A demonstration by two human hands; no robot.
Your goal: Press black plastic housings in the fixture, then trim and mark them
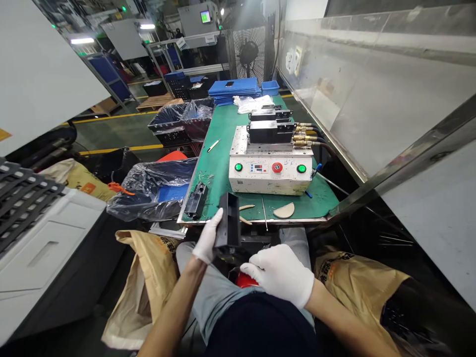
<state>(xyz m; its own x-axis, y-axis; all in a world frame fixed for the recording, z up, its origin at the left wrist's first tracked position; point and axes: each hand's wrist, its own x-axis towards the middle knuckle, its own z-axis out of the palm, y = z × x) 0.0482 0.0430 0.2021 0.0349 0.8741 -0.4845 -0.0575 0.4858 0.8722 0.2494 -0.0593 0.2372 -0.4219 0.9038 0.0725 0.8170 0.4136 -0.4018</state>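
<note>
My left hand (209, 240), in a white glove, grips a black plastic housing (228, 223) by its left side. The housing is held upright and tilted, over my lap in front of the table edge. Just right of it and lower, my gloved right hand (280, 273) is closed with its fingers curled in; whatever may be inside them is hidden. A similar black part (196, 200) lies on the green table (219, 171) at its front left corner. Near the front edge lie a thin metal rod (265, 213) and a beige half-round piece (283, 210).
A white machine (270, 183) with green and red buttons bears black parts (270, 132) and hoses (316, 139). A utility knife (213, 145) lies left of it. Blue sheets (236, 88) are stacked behind. Paper sacks (150, 277) flank my legs; a plastic-lined bin (148, 183) stands left.
</note>
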